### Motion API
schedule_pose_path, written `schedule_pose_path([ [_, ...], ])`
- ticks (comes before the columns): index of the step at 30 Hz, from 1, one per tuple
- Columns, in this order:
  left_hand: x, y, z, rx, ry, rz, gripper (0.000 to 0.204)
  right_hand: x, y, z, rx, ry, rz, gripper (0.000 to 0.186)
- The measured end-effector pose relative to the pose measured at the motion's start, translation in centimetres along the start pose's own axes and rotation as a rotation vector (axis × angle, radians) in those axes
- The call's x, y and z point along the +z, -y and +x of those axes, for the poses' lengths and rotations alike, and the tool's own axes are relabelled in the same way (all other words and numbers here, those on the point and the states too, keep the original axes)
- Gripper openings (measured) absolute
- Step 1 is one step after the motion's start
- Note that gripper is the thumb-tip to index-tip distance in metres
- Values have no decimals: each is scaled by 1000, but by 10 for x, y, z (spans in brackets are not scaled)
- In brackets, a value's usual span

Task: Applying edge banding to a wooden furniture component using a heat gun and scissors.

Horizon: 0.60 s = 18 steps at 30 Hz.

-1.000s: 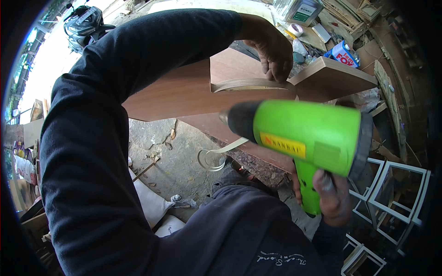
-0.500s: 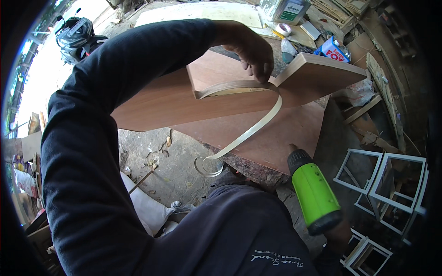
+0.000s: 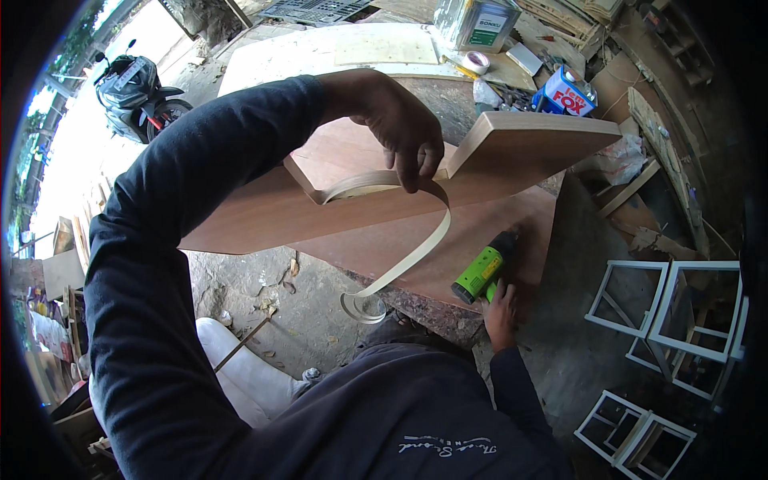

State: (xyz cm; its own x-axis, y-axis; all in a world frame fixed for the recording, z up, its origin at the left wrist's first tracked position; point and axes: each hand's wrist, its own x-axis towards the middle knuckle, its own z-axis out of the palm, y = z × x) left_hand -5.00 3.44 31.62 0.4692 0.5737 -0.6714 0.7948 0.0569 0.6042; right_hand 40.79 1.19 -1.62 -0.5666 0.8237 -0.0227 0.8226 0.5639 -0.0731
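Observation:
A brown veneered wooden panel with a notched cutout stands on edge across the board-topped table. Along the cutout a thin pale edging strip runs and then hangs loose, curling at its lower end. My left hand reaches over the panel from the far side, fingers closed and pinching the strip at the cutout's edge. A green and black heat gun lies low over the board at the right, nozzle pointing away. My right hand is at its handle, fingers partly hidden.
Behind the panel are a blue-and-white can, a large square tin and a tape roll. White frames stand on the floor at right. A motorcycle is parked far left; a pale sack lies near my left side.
My right hand has brought the heat gun forward and left, down to the board. My left hand has moved nearer and left, now gripping the strip; the panel has shifted slightly left.

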Motion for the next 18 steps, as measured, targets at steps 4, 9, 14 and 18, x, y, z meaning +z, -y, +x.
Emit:
schedule_pose_path([
  [4, 2, 1, -3, 27, -21, 42, 39, -53, 31, 18, -75, 10, -47, 68],
  [9, 1, 1, -1, 67, -30, 46, 36, -119, 131, 87, -177, 54, 1234, 56],
  [14, 2, 7, 0, 61, -45, 14, 37, -164, 127, 136, -85, 410, 1764, 46],
  [18, -2, -9, -10, -7, -115, 7, 44, -273, 112, 143, -321, 36, 839, 40],
])
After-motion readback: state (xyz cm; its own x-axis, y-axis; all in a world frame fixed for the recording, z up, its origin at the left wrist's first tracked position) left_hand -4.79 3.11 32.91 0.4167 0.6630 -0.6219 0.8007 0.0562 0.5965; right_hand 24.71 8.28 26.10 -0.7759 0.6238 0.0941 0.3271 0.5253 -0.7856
